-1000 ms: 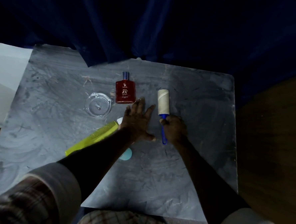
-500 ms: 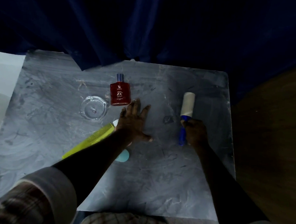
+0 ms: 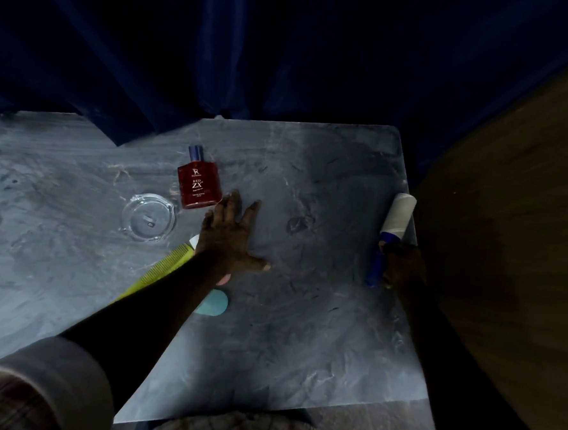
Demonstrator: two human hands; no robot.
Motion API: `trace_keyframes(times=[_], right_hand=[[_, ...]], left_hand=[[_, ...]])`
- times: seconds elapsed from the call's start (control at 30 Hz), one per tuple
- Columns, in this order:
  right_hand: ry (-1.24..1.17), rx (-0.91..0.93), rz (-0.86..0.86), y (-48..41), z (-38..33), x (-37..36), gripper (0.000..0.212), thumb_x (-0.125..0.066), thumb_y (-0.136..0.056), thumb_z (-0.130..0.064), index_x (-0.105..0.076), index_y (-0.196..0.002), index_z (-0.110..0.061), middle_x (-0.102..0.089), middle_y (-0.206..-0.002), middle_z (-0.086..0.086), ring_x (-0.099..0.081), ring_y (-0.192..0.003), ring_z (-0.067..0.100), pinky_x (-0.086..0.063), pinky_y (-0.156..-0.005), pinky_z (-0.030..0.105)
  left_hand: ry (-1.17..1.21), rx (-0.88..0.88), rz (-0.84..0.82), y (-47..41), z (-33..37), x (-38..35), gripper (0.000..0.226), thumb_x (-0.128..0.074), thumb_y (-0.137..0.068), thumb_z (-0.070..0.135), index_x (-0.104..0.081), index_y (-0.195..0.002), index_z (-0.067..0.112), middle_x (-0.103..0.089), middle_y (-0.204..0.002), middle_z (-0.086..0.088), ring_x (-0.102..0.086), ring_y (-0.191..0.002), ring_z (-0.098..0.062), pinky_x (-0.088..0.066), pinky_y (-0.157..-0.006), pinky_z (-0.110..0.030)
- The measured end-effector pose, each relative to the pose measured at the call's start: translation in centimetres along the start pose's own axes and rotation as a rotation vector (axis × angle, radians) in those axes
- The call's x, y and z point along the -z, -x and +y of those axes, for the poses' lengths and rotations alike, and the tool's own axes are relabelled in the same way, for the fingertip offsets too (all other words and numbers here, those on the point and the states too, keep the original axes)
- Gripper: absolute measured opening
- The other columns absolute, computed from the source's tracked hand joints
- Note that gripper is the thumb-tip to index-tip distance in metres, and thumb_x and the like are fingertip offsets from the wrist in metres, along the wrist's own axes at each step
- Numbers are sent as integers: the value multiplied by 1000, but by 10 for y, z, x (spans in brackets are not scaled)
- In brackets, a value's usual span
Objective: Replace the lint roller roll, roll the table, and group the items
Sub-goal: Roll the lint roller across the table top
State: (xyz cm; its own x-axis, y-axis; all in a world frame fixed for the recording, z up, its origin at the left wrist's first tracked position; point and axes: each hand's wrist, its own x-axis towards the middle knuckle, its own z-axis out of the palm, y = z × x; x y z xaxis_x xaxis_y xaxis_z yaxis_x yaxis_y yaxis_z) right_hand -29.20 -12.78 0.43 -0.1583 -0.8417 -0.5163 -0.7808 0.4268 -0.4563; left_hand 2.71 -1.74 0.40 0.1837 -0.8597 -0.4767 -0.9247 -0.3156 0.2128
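The lint roller has a pale roll and a blue handle, and it lies at the right edge of the grey marbled table. My right hand grips its blue handle. My left hand rests flat on the table with fingers spread, just below a red perfume bottle. A clear glass ashtray sits left of the bottle. A yellow-green comb and a light blue object lie partly hidden under my left forearm.
Dark blue curtain hangs behind the table's far edge. A brown wooden surface lies to the right of the table. A white surface shows at the far left edge.
My right hand has rolled the lint roller from the table's middle to its right edge. My left hand has stayed flat in place.
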Motion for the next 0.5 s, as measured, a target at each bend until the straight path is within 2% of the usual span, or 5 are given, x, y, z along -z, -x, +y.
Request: trace_keyframes(times=[0.07, 0.17, 0.27, 0.33, 0.5], right_hand=[[-29, 24, -45, -1, 1, 0, 37, -51, -105, -23, -61, -133, 0, -64, -132, 20, -67, -103, 31, -55, -82, 30], [109, 39, -7, 0, -12, -8, 40, -48, -106, -35, -68, -126, -7, -70, -122, 19, -69, -104, 34, -54, -95, 41], [110, 93, -25, 4, -33, -23, 42, -54, -104, -37, -71, -118, -2, -71, -115, 21, -68, -103, 34, -45, -82, 31], [97, 156, -69, 2, -44, -36, 41, -59, -101, -34, -74, -110, 3, -72, -111, 25, -69, -103, 37, -50, -84, 34], [191, 265, -124, 14, -77, -67, 38, -62, -98, -37, -75, -105, -2, -73, -112, 24, -70, -107, 37, -52, -90, 39]], left_hand=[[-3, -2, 3, 0, -1, -1, 144, -77, -64, 85, 10, -169, 38, 22, -176, -15, 10, -164, -40, -7, -132, -59], [1, 2, 14, 1, -2, -2, 144, -77, -64, 84, 9, -169, 37, 20, -176, -15, 9, -165, -39, -7, -131, -58], [5, 3, 24, 1, -3, -3, 143, -78, -64, 83, 8, -169, 37, 19, -176, -16, 8, -165, -40, -7, -132, -58], [2, 2, 29, 1, -3, -4, 144, -78, -64, 84, 8, -169, 37, 19, -177, -16, 8, -165, -40, -7, -132, -58], [20, 17, 42, -1, -3, -7, 152, -80, -60, 83, 10, -169, 30, 18, -177, -14, 7, -165, -38, -7, -131, -56]])
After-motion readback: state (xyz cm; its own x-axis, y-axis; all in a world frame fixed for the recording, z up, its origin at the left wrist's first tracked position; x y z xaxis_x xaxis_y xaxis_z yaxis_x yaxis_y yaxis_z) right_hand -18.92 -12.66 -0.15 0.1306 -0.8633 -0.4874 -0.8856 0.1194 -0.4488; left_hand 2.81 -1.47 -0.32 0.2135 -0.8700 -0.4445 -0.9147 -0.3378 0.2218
